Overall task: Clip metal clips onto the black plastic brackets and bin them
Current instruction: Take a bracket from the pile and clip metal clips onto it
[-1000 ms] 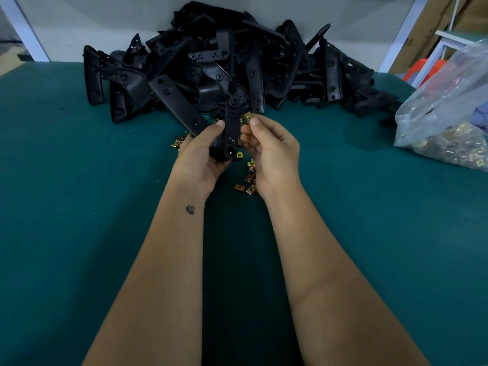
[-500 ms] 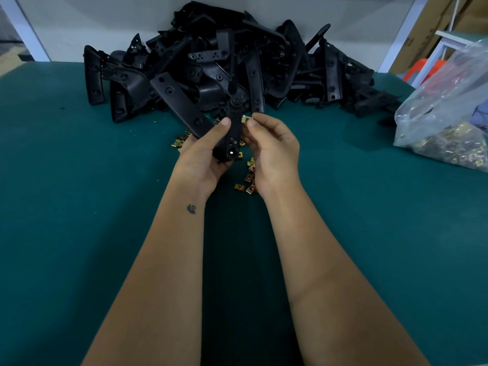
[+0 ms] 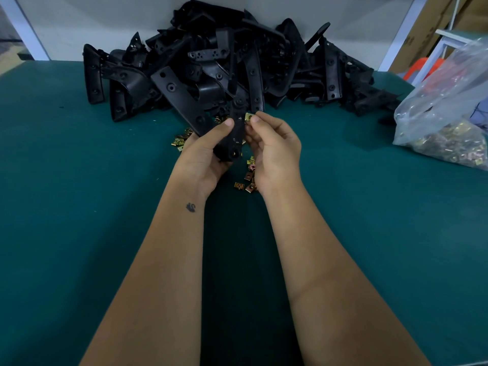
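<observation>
Green counter (image 3: pixel 79 207): the left hand (image 3: pixel 203 157) grips a black bracket (image 3: pixel 235 133).
The right hand (image 3: pixel 274 151) pinches a gold clip (image 3: pixel 248 117); push it straight onto the edge, I think.

Bare green table (image 3: pixel 66 207) lies open to the left, to the right and near the body, wide enough for either arm to pass. The far edge is blocked by a tall heap of black brackets (image 3: pixel 237 64) (spanning most of the width), with loose metal clips (image 3: pixel 248 178) scattered under the hands. A clear plastic bag (image 3: pixel 446 107) bulges over the far right.
</observation>
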Action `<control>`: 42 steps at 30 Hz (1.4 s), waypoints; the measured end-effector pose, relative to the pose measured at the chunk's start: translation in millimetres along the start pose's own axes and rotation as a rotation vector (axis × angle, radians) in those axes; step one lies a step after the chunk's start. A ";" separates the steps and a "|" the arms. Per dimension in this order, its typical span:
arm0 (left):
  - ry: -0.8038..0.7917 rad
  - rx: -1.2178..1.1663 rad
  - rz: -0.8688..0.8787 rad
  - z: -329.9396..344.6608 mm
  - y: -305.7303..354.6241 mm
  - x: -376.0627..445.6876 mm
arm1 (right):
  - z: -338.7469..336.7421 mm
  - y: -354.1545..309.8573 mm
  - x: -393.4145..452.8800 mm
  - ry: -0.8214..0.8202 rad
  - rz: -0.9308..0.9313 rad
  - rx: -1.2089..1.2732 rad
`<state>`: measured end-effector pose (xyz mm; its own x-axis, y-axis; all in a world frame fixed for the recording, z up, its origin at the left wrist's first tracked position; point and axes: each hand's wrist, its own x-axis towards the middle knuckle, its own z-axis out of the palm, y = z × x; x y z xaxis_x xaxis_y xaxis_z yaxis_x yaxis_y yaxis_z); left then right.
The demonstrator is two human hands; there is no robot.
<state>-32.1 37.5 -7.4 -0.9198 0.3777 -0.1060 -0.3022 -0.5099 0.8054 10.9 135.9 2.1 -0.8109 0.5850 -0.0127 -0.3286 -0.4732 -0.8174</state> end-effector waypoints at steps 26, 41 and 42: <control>-0.128 0.087 0.066 0.7 3.1 -8.0 | -4.7 -1.7 3.0 -0.173 0.242 0.021; -0.168 0.091 0.023 2.4 0.3 -7.6 | -17.0 -10.6 5.7 -0.293 0.285 -0.060; -0.166 0.091 0.025 2.6 0.3 -7.9 | -17.0 -11.2 5.2 -0.294 0.278 -0.073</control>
<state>-24.3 36.3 -4.7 -0.8707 0.4918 0.0063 -0.2491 -0.4519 0.8566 18.6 155.4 1.4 -0.9713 0.2231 -0.0828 -0.0503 -0.5326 -0.8449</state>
